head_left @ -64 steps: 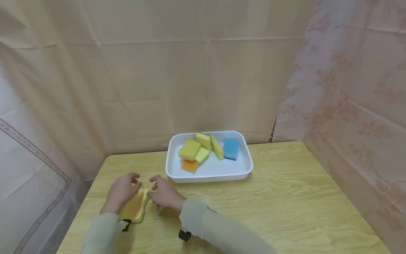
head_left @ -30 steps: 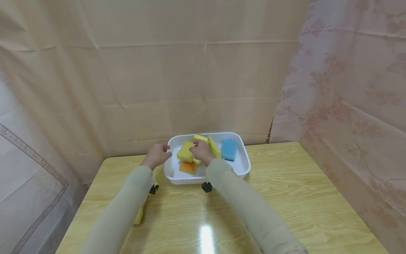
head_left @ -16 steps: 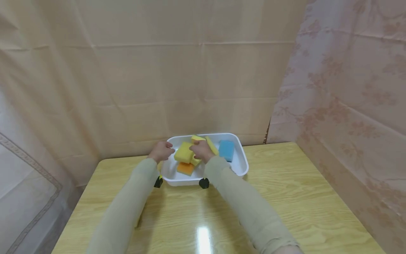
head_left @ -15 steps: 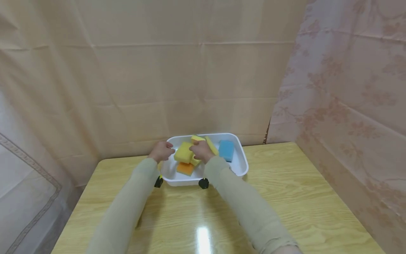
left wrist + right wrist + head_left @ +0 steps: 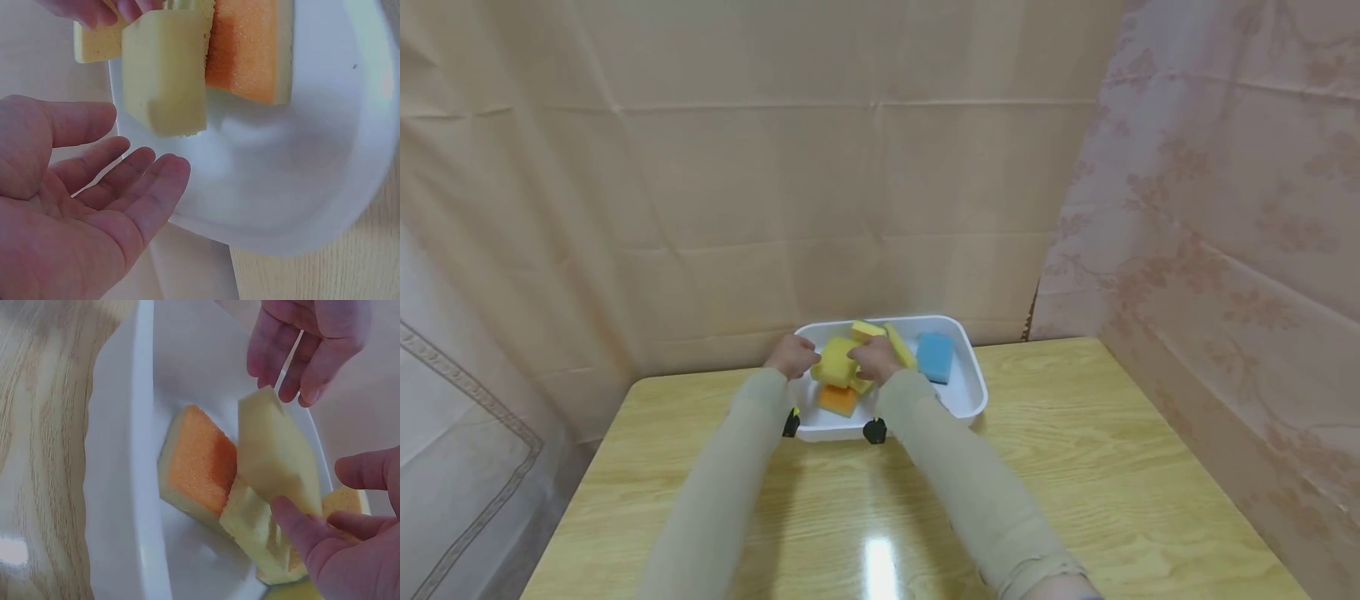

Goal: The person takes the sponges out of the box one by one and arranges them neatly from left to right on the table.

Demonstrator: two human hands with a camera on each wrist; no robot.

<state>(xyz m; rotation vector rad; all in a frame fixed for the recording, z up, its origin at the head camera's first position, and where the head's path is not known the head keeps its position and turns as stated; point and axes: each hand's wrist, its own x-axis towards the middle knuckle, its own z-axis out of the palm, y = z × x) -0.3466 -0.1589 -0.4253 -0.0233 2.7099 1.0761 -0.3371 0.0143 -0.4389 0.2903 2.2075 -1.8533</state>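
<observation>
A thick yellow sponge lies tilted on top of other sponges at the left side of the white tray. My left hand is at its left end. In the left wrist view that hand has its fingers spread loosely, with a small gap to the sponge. My right hand is at the sponge's opposite end. In the right wrist view, a fingertip of this hand overlaps the sponge's lower edge, while the other fingers stay loosely extended.
An orange-topped sponge lies under the pile, towards the tray's front. Further yellow sponges and a blue sponge are behind and to the right. The tray stands at the back of the wooden table, before a beige curtain.
Both hands have moved from a sponge at the table's front left to the tray. Lately my left hand has shifted right, closer to the yellow sponge; the right hand has hardly moved.
</observation>
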